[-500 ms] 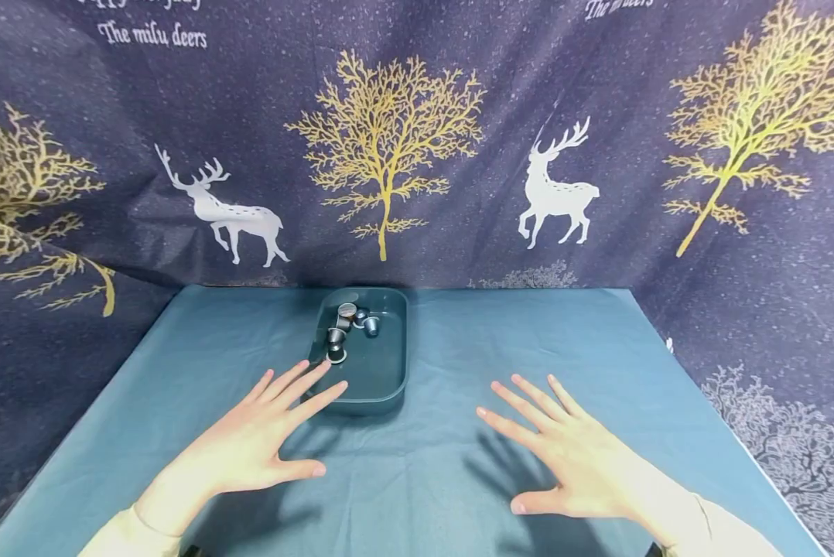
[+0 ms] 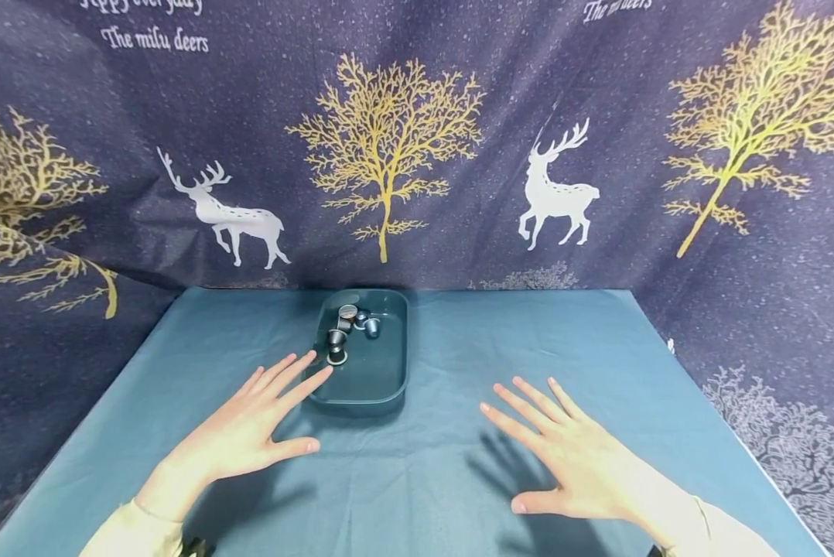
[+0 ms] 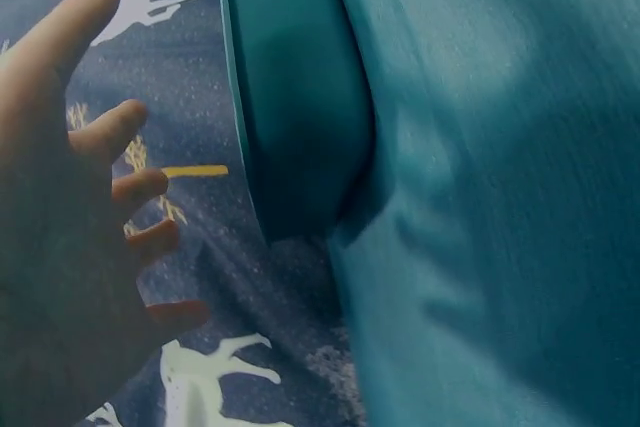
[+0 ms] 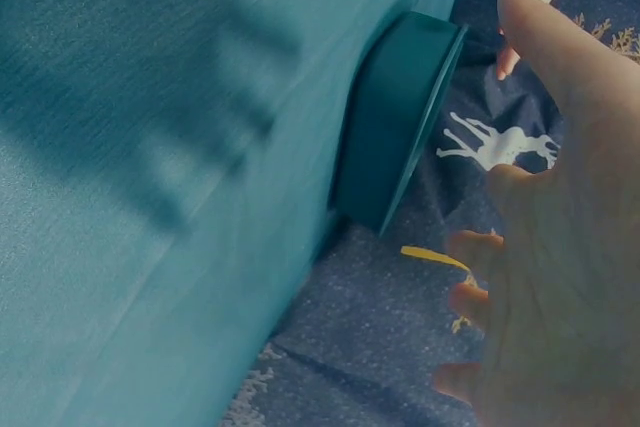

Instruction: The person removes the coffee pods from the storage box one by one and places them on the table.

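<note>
A dark teal rectangular bin [image 2: 382,379] stands toward the back of the table, left of centre. Along its left and far side lie several small coffee capsules [image 2: 336,337], dark and silvery with pale rims. My left hand [image 2: 239,429] hovers over the cloth with fingers spread, its fingertips close to the bin's near left corner; it holds nothing. Off to the right, my right hand [image 2: 577,456] is also held above the table, fingers spread and grasping nothing. Both wrist views show the bin's outer wall [image 3: 300,97] beyond the hands, its contents hidden there.
A blue-green cloth [image 2: 473,340] covers the table. Behind it and along both sides hangs a dark blue curtain [image 2: 445,224] printed with white deer and golden trees. Shadows of the hands fall on the cloth.
My left hand has drawn slightly back to the left, its fingertips now off the bin's inside in the head view. The right hand and the capsules look nearly unchanged.
</note>
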Motion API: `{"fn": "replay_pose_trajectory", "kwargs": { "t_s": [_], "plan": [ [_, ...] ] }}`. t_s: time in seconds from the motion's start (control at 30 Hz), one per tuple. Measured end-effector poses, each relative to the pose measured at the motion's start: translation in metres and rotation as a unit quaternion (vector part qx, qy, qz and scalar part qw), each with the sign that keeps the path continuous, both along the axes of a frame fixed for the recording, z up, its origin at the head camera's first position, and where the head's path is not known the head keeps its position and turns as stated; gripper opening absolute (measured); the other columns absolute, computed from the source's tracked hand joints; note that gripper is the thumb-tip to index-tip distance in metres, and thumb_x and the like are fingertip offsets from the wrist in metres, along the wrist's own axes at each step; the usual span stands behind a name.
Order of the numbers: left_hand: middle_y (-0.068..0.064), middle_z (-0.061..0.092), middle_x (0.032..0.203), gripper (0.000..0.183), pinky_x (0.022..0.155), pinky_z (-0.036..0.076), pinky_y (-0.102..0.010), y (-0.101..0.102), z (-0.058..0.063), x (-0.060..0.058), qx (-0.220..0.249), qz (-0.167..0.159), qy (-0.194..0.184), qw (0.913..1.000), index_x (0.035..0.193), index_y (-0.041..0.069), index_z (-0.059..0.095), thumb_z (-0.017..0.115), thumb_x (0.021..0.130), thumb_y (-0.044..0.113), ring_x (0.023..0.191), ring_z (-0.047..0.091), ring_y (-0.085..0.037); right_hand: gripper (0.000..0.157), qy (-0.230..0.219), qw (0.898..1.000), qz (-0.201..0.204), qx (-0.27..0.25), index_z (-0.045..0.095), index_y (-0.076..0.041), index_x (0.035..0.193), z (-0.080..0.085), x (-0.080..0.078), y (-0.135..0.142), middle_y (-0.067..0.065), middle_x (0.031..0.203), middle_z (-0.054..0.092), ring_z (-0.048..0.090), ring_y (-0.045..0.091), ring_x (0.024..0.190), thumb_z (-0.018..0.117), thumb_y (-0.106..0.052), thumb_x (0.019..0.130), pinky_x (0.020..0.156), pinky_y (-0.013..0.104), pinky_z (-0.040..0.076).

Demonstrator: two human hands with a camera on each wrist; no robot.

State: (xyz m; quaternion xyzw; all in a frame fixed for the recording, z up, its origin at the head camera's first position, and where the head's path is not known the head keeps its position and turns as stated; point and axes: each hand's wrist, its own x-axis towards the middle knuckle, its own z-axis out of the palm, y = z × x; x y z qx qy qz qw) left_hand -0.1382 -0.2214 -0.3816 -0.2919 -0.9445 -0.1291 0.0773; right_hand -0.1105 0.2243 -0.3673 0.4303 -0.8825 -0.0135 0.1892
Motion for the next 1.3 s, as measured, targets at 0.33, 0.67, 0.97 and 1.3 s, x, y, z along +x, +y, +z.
{"fn": "replay_pose_trajectory", "kwargs": {
  "t_s": [0.33,0.67,0.97,1.3],
  "plan": [
    [0.003,0.028,0.163,0.088,0.107,0.029,-0.07,-0.006,-0.008,-0.002,0.035,-0.003,0.002,0.9994,0.155,0.034,0.031,0.075,0.081,0.054,0.147,0.032,-0.036,0.105,-0.002,1.0,0.01,-0.008,0.034,-0.021,0.155,-0.002,-0.001,0.0,0.005,0.161,0.032,0.032,0.028,0.148,0.067,-0.075,0.072,0.125,0.037,-0.012],
    [-0.002,0.029,0.163,0.088,0.109,0.028,-0.069,-0.004,-0.01,-0.008,0.041,0.034,0.003,0.9986,0.156,0.035,0.029,0.071,0.082,0.059,0.147,0.032,-0.036,0.103,-0.004,1.0,0.006,-0.009,0.033,-0.019,0.156,-0.004,-0.002,-0.001,0.005,0.161,0.033,0.029,0.027,0.149,0.066,-0.073,0.075,0.125,0.038,-0.011],
    [-0.012,0.029,0.162,0.08,0.107,0.036,-0.063,0.001,-0.011,-0.013,0.067,0.101,-0.02,0.9925,0.159,0.029,0.02,0.056,0.094,0.058,0.144,0.034,-0.04,0.099,-0.013,1.0,0.0,-0.013,0.032,-0.018,0.156,-0.001,-0.005,-0.002,0.005,0.16,0.034,0.03,0.027,0.149,0.063,-0.072,0.079,0.124,0.036,-0.013],
    [-0.022,0.029,0.159,0.082,0.107,0.032,-0.067,0.011,-0.01,-0.016,0.133,0.172,-0.091,0.9718,0.16,0.013,0.018,0.053,0.097,0.054,0.143,0.031,-0.046,0.102,-0.027,0.999,-0.017,0.002,0.03,-0.017,0.157,0.0,-0.006,-0.003,0.004,0.16,0.035,0.029,0.027,0.149,0.068,-0.068,0.076,0.124,0.035,-0.015]
  ]
}}
